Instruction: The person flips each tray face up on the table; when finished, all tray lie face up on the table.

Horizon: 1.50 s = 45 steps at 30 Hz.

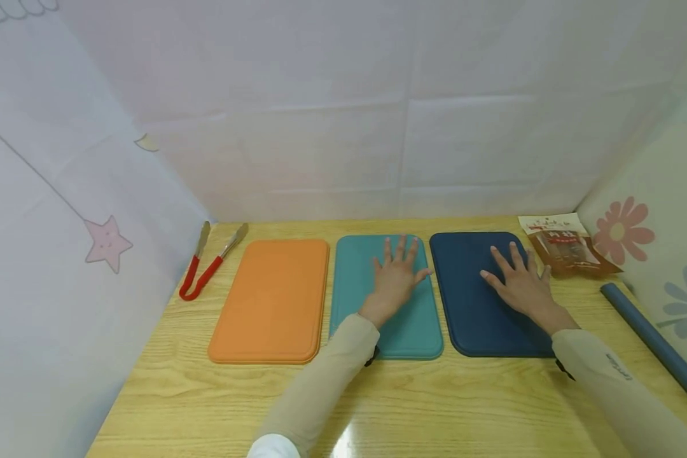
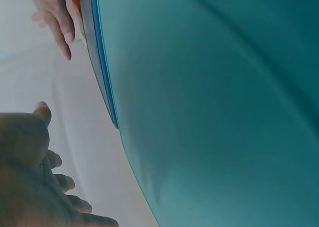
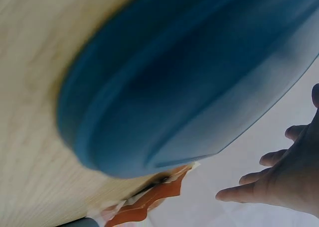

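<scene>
Three cutting boards lie in a row: an orange cutting board (image 1: 269, 299), a teal cutting board (image 1: 349, 280) and a navy cutting board (image 1: 464, 286). Over the teal one my left hand (image 1: 394, 280) is spread, palm down, fingers straight and holding nothing. The left wrist view shows that palm raised off the teal surface (image 2: 209, 112). My right hand (image 1: 523, 286) spreads likewise above the right part of the navy board, fingers apart. In the right wrist view a gap shows between this hand (image 3: 289, 172) and the navy board (image 3: 174, 97).
Red-handled tongs (image 1: 197, 280) lie spread at the back left. A brown and white food packet (image 1: 567, 245) sits at the back right corner, by the curtain. A blue-grey rod (image 1: 658, 346) runs along the right edge of the wooden table (image 1: 435, 407).
</scene>
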{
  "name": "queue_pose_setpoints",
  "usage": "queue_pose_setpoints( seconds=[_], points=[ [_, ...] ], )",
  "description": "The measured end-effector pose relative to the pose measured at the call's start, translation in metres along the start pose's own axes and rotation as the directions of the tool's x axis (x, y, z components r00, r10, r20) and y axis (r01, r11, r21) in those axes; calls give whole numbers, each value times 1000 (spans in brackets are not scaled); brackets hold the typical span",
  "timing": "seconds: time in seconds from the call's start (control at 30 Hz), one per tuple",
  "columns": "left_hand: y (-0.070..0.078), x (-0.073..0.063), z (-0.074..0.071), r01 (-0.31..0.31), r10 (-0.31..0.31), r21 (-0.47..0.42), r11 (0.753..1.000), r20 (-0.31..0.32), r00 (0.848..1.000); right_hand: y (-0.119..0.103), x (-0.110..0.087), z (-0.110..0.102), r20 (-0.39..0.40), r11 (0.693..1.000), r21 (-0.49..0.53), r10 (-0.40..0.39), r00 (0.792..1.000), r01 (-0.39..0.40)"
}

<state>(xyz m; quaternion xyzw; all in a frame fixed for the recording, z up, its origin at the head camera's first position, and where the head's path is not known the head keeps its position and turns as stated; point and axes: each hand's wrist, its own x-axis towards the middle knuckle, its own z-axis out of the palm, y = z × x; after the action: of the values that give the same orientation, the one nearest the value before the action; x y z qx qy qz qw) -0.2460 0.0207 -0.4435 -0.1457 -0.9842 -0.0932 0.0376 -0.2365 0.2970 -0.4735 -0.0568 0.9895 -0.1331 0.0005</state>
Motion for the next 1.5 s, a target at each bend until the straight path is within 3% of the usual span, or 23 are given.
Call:
queue_pose_setpoints(
  seconds=[0.63,0.83,1.03,1.23,1.5],
  points=[
    [58,1,13,-39,40,-9,999,71,997,27,-17,-3,-19,998,-25,53,998,-54],
    [75,-2,17,-53,63,-93,994,113,992,35,-20,-2,-5,996,-40,79,997,-79],
    [91,-4,23,-34,53,-168,985,112,992,40,-22,2,15,997,-32,77,997,-76],
    [97,-4,29,-29,51,-249,968,84,995,41,-21,3,17,996,-20,83,996,-83],
    [100,-2,37,69,-24,-357,932,129,991,42,-21,2,51,995,-8,97,994,-96]
  ],
)
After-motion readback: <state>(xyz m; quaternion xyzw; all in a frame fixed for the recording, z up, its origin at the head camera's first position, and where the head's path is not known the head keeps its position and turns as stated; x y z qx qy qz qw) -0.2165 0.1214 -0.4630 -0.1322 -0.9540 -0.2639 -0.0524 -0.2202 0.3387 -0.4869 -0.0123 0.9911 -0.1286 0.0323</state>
